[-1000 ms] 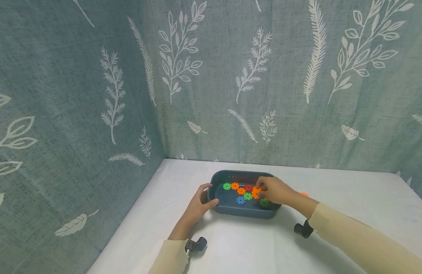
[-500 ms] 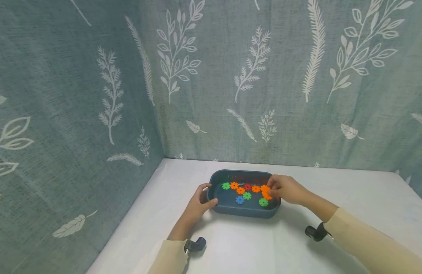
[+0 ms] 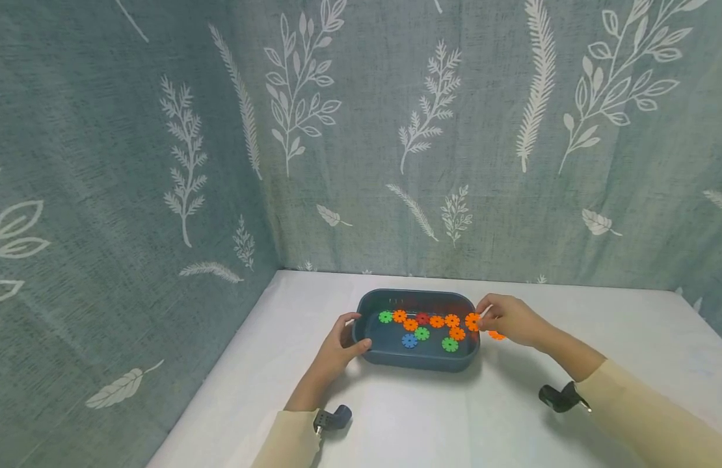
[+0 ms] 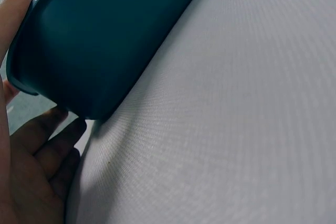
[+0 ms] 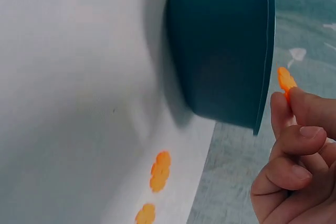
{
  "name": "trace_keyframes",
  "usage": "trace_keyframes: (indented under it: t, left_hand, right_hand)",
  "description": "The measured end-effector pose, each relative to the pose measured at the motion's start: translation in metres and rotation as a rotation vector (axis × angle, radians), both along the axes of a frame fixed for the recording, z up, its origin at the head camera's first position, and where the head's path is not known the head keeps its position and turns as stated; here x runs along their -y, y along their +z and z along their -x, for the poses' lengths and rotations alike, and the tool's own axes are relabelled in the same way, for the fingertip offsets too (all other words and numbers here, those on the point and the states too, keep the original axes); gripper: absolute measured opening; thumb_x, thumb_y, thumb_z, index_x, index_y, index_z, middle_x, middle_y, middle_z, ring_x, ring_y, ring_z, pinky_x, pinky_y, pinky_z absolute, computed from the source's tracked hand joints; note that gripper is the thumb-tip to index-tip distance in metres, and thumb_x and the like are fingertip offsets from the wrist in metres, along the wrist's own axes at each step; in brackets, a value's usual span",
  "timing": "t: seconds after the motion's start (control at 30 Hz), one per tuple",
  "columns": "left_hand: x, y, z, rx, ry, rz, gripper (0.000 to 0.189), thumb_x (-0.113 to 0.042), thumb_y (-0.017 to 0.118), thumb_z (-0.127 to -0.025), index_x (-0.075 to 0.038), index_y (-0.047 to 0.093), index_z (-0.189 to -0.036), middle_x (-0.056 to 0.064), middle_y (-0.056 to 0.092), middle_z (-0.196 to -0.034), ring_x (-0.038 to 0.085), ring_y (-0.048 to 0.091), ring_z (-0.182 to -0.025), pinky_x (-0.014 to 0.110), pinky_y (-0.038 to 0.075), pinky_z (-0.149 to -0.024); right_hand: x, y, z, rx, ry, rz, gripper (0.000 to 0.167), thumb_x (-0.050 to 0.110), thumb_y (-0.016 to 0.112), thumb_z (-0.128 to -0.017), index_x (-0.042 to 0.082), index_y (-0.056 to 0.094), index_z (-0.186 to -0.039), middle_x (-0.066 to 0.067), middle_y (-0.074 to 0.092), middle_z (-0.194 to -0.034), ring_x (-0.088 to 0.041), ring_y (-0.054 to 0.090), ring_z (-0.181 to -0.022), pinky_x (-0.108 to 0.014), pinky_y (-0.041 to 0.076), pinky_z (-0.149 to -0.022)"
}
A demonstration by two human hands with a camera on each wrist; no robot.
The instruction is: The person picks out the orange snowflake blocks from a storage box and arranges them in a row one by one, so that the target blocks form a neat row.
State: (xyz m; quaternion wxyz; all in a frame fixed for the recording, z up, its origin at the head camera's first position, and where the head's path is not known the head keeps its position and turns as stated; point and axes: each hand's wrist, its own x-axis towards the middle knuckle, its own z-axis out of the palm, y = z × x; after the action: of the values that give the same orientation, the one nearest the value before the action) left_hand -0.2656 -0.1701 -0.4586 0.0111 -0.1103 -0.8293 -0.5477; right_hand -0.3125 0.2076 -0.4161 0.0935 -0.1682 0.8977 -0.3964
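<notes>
A dark teal rectangular tub [image 3: 416, 361] stands on the white table. My left hand [image 3: 335, 346] holds its left end, with the thumb [image 4: 14, 17] at the rim and the fingers [image 4: 50, 142] against the end wall. Over the tub's right rim my right hand [image 3: 515, 320] pinches an orange notched disc [image 3: 471, 322] between thumb and fingertips; the right wrist view shows this disc [image 5: 286, 79] edge-on. Inside the tub lie several flat notched discs, among them a blue disc [image 3: 410, 340], a red disc [image 3: 423, 318], a green disc [image 3: 450, 344] and an orange disc [image 3: 457, 333].
To the right of the tub, orange discs [image 5: 160, 172] lie on the white table [image 3: 414, 422], partly behind my right hand in the head view. A patterned grey-green cloth [image 3: 361, 162] rises behind the table and along its left side.
My right hand has moved right, from above the inside of the tub to its right rim, carrying an orange disc. Orange discs in the tub have come into view. My left hand stays put.
</notes>
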Motion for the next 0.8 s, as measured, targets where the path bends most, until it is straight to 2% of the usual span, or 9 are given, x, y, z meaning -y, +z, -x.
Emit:
trace_keyframes:
  t: [0.33, 0.57, 0.8]
  left_hand:
    - [0.002, -0.005, 0.005, 0.010, -0.014, -0.022, 0.073, -0.039, 0.075, -0.085, -0.010, 0.041, -0.143, 0.026, 0.041, -0.146, 0.040, 0.042, -0.132, 0.053, 0.034, -0.107]
    - [0.006, -0.034, 0.023, 0.010, 0.014, -0.019, 0.071, -0.033, 0.076, -0.085, -0.015, 0.040, -0.144, 0.025, 0.039, -0.148, 0.040, 0.040, -0.134, 0.055, 0.031, -0.108]
    - [0.005, -0.038, 0.025, 0.000, 0.035, -0.030, 0.064, -0.030, 0.075, -0.086, -0.022, 0.043, -0.141, 0.021, 0.042, -0.147, 0.036, 0.041, -0.134, 0.054, 0.031, -0.109]
  right_hand:
    - [-0.024, 0.001, -0.006, 0.012, -0.039, 0.034, 0.027, 0.018, 0.069, -0.090, 0.004, 0.058, -0.110, -0.011, 0.068, -0.091, -0.030, 0.060, -0.078, -0.041, 0.051, -0.066]
    - [-0.039, -0.005, -0.009, 0.033, -0.080, 0.037, 0.029, 0.018, 0.068, -0.091, 0.000, 0.057, -0.112, -0.011, 0.068, -0.093, -0.027, 0.063, -0.084, -0.040, 0.052, -0.071]
    - [-0.052, -0.013, -0.008, 0.066, -0.135, 0.017, 0.030, 0.016, 0.067, -0.091, -0.001, 0.057, -0.114, -0.008, 0.067, -0.093, -0.026, 0.062, -0.086, -0.042, 0.055, -0.076]
